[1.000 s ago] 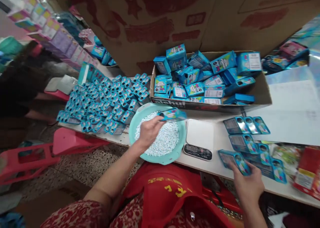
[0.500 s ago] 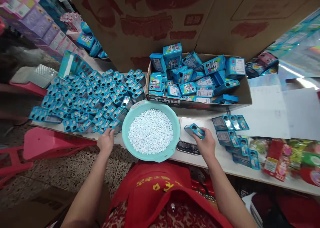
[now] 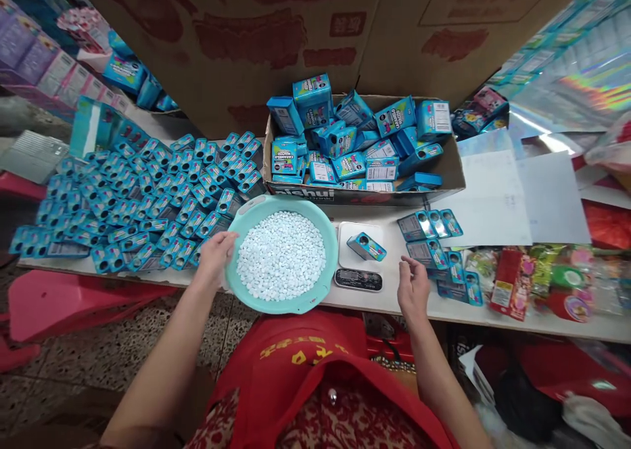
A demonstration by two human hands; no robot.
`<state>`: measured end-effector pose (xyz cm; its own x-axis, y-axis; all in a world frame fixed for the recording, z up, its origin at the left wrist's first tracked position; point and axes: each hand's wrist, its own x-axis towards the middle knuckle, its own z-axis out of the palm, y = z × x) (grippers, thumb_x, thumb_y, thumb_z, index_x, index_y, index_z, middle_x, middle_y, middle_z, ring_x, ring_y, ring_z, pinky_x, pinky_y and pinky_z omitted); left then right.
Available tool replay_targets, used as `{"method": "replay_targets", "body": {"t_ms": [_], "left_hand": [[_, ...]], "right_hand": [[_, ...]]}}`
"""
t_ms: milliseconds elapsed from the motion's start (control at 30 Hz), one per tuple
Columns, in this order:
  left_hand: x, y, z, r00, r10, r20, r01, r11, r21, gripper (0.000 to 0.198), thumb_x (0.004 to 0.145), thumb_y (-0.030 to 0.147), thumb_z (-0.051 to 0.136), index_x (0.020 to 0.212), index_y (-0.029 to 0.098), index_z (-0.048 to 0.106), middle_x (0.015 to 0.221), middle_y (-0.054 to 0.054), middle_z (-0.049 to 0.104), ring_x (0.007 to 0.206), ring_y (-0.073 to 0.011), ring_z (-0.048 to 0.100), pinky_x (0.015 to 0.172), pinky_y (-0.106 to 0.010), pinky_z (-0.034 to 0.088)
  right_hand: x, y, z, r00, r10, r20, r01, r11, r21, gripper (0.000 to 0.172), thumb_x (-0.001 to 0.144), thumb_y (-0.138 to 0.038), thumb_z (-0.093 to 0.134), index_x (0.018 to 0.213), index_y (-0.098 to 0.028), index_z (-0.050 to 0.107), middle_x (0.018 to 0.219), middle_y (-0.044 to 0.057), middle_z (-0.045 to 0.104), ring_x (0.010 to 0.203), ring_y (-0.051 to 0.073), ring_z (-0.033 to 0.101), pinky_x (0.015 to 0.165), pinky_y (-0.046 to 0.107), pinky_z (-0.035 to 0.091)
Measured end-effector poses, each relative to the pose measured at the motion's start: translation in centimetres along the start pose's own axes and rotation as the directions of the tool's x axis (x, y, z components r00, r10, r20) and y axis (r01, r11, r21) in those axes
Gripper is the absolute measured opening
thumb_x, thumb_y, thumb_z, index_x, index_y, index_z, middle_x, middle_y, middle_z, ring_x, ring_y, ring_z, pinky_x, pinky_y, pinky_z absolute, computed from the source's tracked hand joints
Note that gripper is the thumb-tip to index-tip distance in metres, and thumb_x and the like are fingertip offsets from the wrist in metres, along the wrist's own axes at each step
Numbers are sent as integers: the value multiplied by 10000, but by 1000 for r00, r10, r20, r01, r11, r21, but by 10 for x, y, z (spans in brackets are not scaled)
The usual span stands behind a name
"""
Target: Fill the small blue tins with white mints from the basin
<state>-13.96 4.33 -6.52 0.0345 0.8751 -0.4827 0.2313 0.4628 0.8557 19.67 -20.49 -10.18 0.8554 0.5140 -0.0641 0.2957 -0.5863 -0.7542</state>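
Curled fingers of my left hand (image 3: 215,257) are at the left rim of a turquoise plastic basin (image 3: 321,291) and seem to grip it. Small white candies (image 3: 280,255) fill the bottom of this basin. My right hand (image 3: 414,288) is open and holds nothing, over the table right of a kitchen scale (image 3: 358,279). On the scale's white plate lies a small blue candy tin (image 3: 367,246), a dark round hole in its end. Several similar tins (image 3: 430,224) stand grouped just beyond my right hand. A large cluster of blue tins with round holes (image 3: 142,199) covers the left side.
Behind the basin is an open cardboard box (image 3: 365,196) heaped with blue tins, in front of a tall carton (image 3: 276,41). White sheets (image 3: 493,199) and bagged sweets (image 3: 513,284) lie to the right. A pink stool (image 3: 54,304) stands at the table's left front edge.
My right hand has let go of the blue tin on the scale and moved right. My left hand has gone from the tin cluster to the basin's rim. The view has shifted right.
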Motion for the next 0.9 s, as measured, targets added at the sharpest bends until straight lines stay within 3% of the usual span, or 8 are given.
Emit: {"method": "replay_targets", "body": {"t_ms": [133,300,467,700,800,867,900], "left_hand": [[1,9,50,956,-107,273,156,974,-164,337,626,390,716,799,141,568,453,101,342,359,-13,225,365,-155,124],[-6,11,92,891,-142,430,213,969,-122,384,631,432,734,811,130,581,490,75,415,363,-8,290,355,-148,142],[-12,5,112,873,-195,447,264,960,-96,404,613,452,740,793,123,590,515,59,442,368,-6,325,353,-144,133],[-12,-9,115,878,-229,419,302,946,-115,365,605,411,736,770,116,601,577,31,482,426,-23,386,380,-154,194],[-9,-15,113,916,-154,370,162,987,9,341,709,480,629,755,144,592,611,11,508,472,-64,429,425,-192,277],[-9,-22,112,940,1,342,-103,954,280,298,779,458,561,731,165,584,683,-21,556,590,-117,514,510,-225,362],[-10,-27,112,928,91,361,-256,860,442,260,796,420,558,731,170,585,748,-42,585,694,-152,553,580,-243,401]], "right_hand": [[-4,5,-3,1000,29,-6,-28,999,24,519,804,-568,401,1006,-130,594,1012,151,633,921,244,577,784,388,443],[-7,10,-9,998,62,-12,-61,997,39,528,804,-575,395,975,-124,607,991,153,651,912,242,588,791,382,442],[-6,12,-8,997,75,2,-75,995,60,513,803,-578,396,934,-130,610,978,147,656,897,237,592,792,384,449],[0,3,12,993,-11,117,-15,975,221,486,757,-538,544,1050,-150,553,1093,151,620,987,241,583,833,417,479],[5,-8,27,987,-83,137,45,966,254,622,664,-488,687,1161,-163,502,1204,154,564,1062,247,553,847,412,492],[8,-16,35,982,-99,162,61,973,223,657,644,-479,713,1184,-167,504,1214,148,558,1043,247,559,820,403,504],[9,-21,38,979,-95,179,58,978,200,638,650,-487,705,1171,-169,521,1192,141,571,1007,243,571,792,396,512]]}}
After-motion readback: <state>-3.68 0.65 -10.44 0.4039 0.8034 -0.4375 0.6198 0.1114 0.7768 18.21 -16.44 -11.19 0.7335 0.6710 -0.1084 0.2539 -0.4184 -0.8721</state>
